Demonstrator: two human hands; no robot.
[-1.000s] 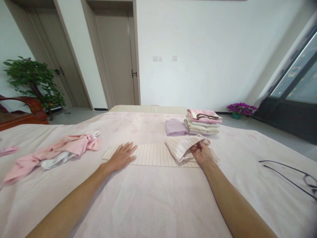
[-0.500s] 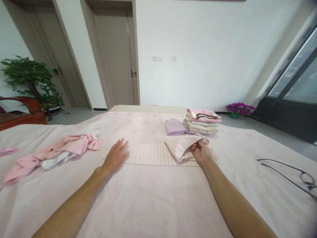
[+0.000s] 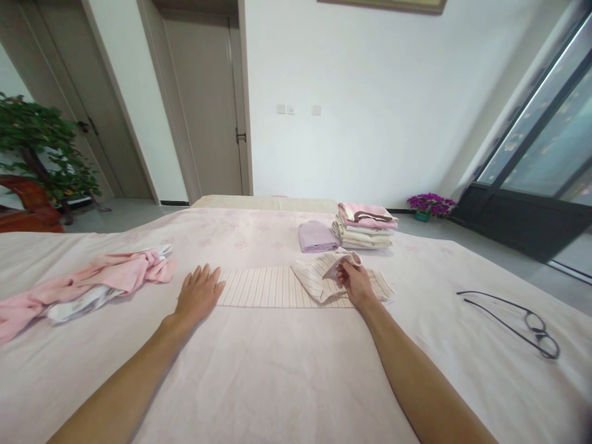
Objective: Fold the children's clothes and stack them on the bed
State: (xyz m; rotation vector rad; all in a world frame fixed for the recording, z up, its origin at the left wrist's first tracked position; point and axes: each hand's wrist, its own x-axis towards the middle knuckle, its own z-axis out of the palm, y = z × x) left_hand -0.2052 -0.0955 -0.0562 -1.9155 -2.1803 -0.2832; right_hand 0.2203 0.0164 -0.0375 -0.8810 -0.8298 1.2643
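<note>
A striped cream-and-pink garment [image 3: 263, 287] lies in a long flat strip across the cloth-covered surface. My left hand [image 3: 198, 291] rests flat on its left end, fingers stretched out. At the other end, my right hand [image 3: 355, 282] pinches a lifted part of the same garment, which is folded over towards the middle with its edge curled up. Just beyond the right hand sit a folded lilac cloth [image 3: 317, 237] and a stack of folded clothes [image 3: 365, 227], pink on top and cream below.
Crumpled pink and white clothes [image 3: 102, 282] lie to the left. Black-framed glasses [image 3: 518, 327] rest on the right of the pale pink cover [image 3: 268, 376]. Beyond the surface are a potted plant with purple flowers [image 3: 431, 205], a green plant [image 3: 37, 142] and a wooden chair [image 3: 28, 203].
My right hand has drawn the lifted part of the striped garment slightly inward, and its fold has changed shape. The left hand stays flat at the left end. The view has turned slightly right.
</note>
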